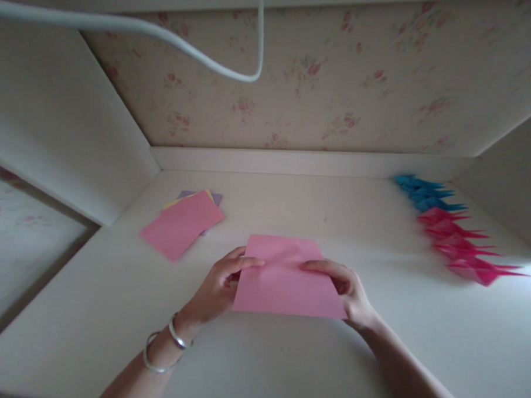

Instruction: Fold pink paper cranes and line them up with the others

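A pink square of paper (283,282) lies on the white desk (284,364) in front of me. My left hand (220,288) grips its left edge, index finger stretched across the top of the sheet, thumb tucked under. My right hand (345,284) grips the right edge, fingers laid over the paper toward its middle. The two index fingertips point at each other across a crease near the sheet's upper half. Two silver bangles (164,347) circle my left wrist.
A small stack of coloured sheets (180,222), pink on top, lies at the left. Along the right side stands a row of folded paper figures, blue ones (426,194) at the back and several magenta ones (461,245) nearer. A white cable (167,36) hangs overhead.
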The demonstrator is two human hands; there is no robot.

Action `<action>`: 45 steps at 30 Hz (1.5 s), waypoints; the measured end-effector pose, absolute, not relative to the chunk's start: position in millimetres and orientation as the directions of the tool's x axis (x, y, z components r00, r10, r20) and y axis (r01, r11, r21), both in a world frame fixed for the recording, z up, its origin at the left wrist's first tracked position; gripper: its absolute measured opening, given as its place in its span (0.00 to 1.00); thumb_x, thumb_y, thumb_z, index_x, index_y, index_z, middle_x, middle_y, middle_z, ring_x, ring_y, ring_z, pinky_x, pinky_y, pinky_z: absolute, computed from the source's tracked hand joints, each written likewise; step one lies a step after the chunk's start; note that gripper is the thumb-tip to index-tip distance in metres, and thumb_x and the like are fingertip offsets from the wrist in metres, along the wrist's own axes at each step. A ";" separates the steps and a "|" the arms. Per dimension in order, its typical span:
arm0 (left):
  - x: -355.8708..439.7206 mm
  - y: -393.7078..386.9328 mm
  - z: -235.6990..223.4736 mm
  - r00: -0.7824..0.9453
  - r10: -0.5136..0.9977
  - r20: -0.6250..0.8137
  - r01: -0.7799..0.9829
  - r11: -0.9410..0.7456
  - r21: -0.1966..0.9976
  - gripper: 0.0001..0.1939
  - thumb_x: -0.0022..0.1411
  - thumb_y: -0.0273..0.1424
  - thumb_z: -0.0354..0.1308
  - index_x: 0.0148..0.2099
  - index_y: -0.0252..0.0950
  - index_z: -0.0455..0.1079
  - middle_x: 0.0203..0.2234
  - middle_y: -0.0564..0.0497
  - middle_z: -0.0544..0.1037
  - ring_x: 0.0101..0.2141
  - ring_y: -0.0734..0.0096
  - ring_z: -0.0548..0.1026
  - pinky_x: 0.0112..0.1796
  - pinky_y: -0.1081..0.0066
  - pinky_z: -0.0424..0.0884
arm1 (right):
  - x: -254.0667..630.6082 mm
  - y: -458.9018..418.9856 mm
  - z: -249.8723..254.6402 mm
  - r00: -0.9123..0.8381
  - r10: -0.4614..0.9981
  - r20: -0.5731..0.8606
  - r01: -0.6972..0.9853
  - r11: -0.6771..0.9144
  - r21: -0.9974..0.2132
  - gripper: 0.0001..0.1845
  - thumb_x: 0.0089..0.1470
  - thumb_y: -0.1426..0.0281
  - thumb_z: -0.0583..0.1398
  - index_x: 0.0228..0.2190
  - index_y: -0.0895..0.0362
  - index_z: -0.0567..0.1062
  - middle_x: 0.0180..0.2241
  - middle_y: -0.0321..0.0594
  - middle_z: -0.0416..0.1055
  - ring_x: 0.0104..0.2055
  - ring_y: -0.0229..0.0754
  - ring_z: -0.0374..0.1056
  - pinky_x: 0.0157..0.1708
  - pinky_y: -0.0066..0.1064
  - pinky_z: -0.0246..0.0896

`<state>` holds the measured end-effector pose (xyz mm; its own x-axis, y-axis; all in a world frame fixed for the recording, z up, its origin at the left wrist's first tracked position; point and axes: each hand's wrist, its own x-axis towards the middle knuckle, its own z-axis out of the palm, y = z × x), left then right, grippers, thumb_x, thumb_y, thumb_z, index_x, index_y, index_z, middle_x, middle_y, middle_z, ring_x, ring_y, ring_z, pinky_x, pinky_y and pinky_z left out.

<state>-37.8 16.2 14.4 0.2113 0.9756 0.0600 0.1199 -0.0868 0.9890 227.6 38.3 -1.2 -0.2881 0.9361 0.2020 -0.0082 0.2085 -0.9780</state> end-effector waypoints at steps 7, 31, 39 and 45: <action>-38.8 13.9 11.8 0.243 0.968 0.071 0.068 -0.090 0.994 0.14 0.55 0.29 0.67 0.46 0.43 0.81 0.51 0.41 0.72 0.48 0.55 0.74 0.40 0.67 0.76 | 226.1 38.7 0.9 -0.292 0.918 0.270 -0.006 0.280 -0.960 0.19 0.45 0.54 0.69 0.38 0.50 0.84 0.39 0.47 0.81 0.36 0.48 0.78 0.31 0.32 0.73; -29.3 11.9 15.0 0.179 0.984 0.001 0.216 -0.040 0.976 0.11 0.62 0.35 0.61 0.46 0.39 0.78 0.35 0.46 0.80 0.33 0.64 0.78 0.31 0.73 0.71 | 206.5 30.8 -13.4 -0.008 1.000 0.019 -0.060 0.019 -0.998 0.14 0.50 0.62 0.68 0.38 0.55 0.77 0.31 0.38 0.79 0.31 0.40 0.73 0.30 0.28 0.69; -26.1 11.9 3.1 0.129 0.991 -0.040 0.269 0.004 0.963 0.29 0.62 0.36 0.61 0.64 0.40 0.62 0.33 0.49 0.80 0.28 0.69 0.77 0.29 0.74 0.71 | 190.6 26.0 -11.8 0.036 0.994 -0.102 -0.277 -0.088 -0.957 0.36 0.51 0.62 0.68 0.57 0.49 0.59 0.33 0.38 0.80 0.34 0.41 0.76 0.36 0.32 0.71; -26.1 14.9 7.8 0.213 0.975 0.061 0.494 -0.162 0.854 0.15 0.62 0.37 0.61 0.49 0.37 0.76 0.43 0.46 0.82 0.43 0.63 0.79 0.46 0.70 0.73 | 189.1 22.4 -10.6 -0.050 0.977 -0.208 -0.239 -0.213 -0.947 0.30 0.49 0.60 0.68 0.51 0.53 0.66 0.32 0.39 0.80 0.30 0.40 0.73 0.30 0.28 0.65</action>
<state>-26.1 14.9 7.8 0.2134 0.9750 0.0615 0.4940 -0.1620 0.8542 189.1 22.4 -10.6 -0.0502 0.9769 -0.2075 -0.2388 -0.2135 -0.9473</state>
